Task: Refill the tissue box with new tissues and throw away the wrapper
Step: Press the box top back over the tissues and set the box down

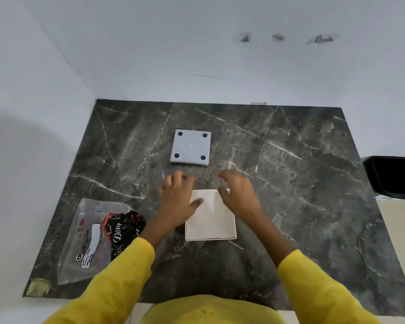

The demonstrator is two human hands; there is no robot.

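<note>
Setting: plain indoor room, most likely domestic; exact type cannot be told. Evidence: bare white painted walls (197, 54) meeting in a corner at 10 o'clock, with three scuffed patches of torn tape or chipped paint (278, 38) at 1 o'clock. Dark marble-patterned tabletop (302, 183) with white veining, pushed against the wall. Pale tiled floor (398, 220) at 3 o'clock. Black bin (393, 176) standing beside the table at 3 o'clock. Household goods: printed plastic tissue wrapper (96, 237) at 8 o'clock.
</note>
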